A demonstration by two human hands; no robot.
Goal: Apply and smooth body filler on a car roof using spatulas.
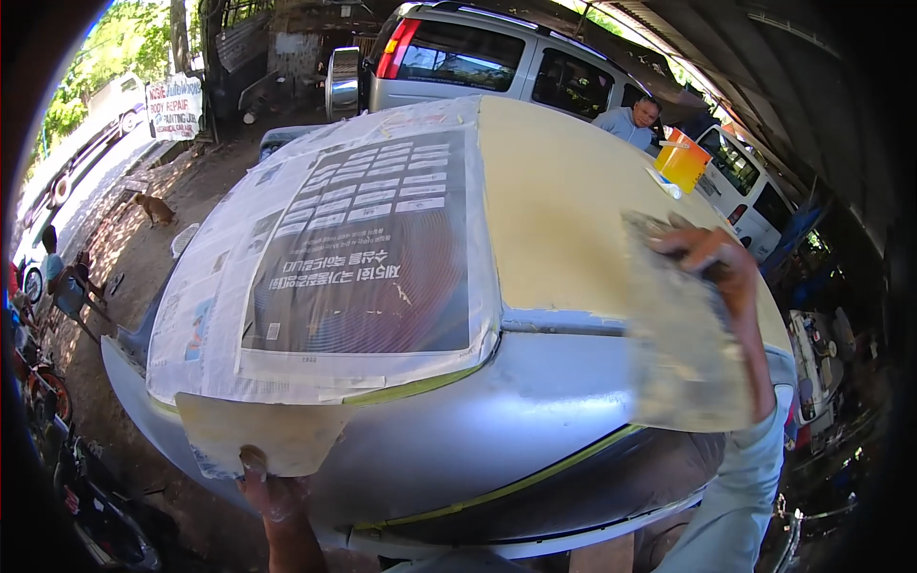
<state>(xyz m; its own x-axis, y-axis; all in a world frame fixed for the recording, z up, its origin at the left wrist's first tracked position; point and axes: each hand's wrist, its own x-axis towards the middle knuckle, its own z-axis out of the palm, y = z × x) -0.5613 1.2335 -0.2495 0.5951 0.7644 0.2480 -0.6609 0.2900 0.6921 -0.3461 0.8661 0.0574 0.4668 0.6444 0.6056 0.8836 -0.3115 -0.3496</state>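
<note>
My left hand (272, 495) pinches a thin, pale putty board (253, 435) by its near edge, thumb on top, in front of the car's papered side. My right hand (721, 263) is raised at the right and grips a broad, flat putty spreader (693, 353) smeared with pale filler. Its lower end hangs over the silver body panel (535, 382); I cannot tell whether it touches. Cream filler (554, 201) coats the right part of the car roof. Newspaper masking (382, 258) covers the left part, edged near me with yellow-green tape (420, 387).
An orange-yellow bucket (683, 162) stands at the roof's far right. Behind the car is a person (626, 122), with a silver van (458, 53) beyond. To the left are a dog (156, 208), a seated person (65, 277) and motorcycles (91, 497).
</note>
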